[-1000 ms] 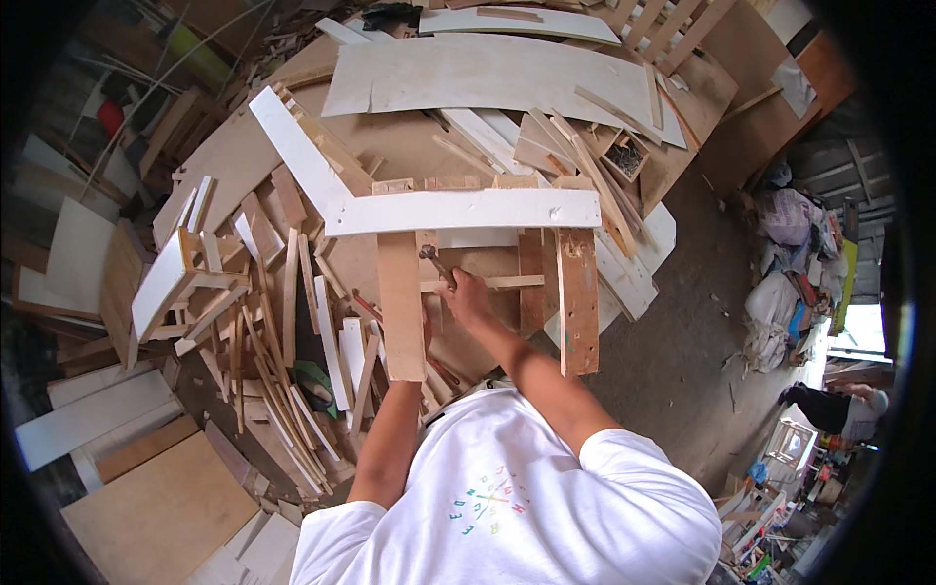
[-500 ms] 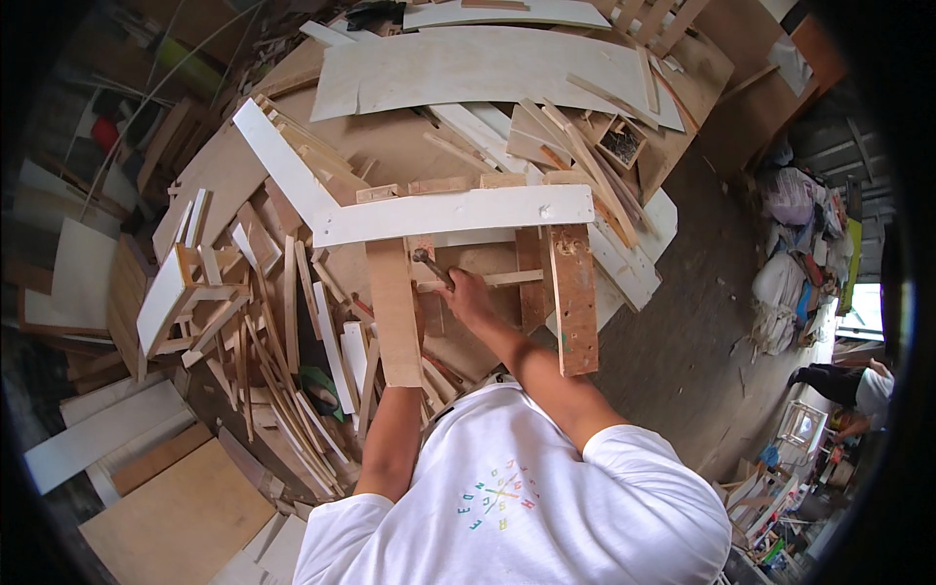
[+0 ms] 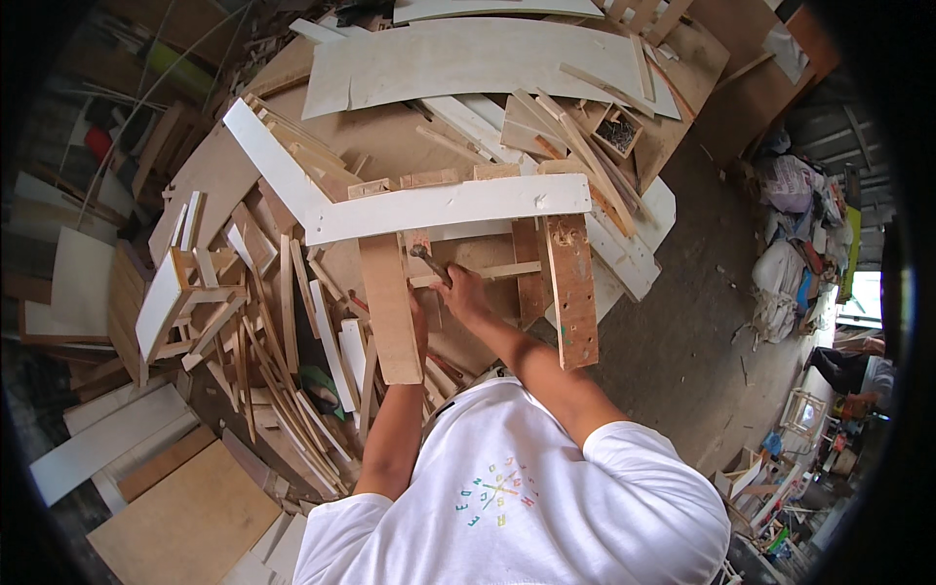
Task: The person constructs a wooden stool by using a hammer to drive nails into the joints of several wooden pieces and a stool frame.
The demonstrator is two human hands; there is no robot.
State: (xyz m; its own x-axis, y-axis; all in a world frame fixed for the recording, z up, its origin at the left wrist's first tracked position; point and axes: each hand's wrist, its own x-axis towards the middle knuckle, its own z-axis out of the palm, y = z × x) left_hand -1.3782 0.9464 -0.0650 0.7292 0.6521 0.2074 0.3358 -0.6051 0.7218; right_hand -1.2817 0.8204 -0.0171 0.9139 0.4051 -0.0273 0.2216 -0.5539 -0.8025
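Observation:
My right hand [image 3: 466, 297] grips a hammer [image 3: 434, 264], its head near a short block [image 3: 416, 237] under a white board [image 3: 444, 203]. The white board lies across a wooden frame, joined to another white board [image 3: 273, 161] angled toward the upper left. The frame has a plain plank [image 3: 388, 312] at the left, a worn plank [image 3: 575, 292] at the right and a thin crossbar [image 3: 502, 271] between. My left hand [image 3: 419, 320] is at the left plank, mostly behind it; its fingers are hidden.
Offcuts and strips [image 3: 288, 409] crowd the left, with loose panels [image 3: 180, 507]. Large boards [image 3: 487, 63] and an open box of small metal pieces [image 3: 618, 132] lie beyond the frame. Concrete floor [image 3: 702, 292], bagged material [image 3: 780, 288] and a person [image 3: 848, 380] are at the right.
The frame appears a little higher and farther left in the picture, as do the hammer and my right hand. The person at the right has shifted position. My grip on the hammer continues.

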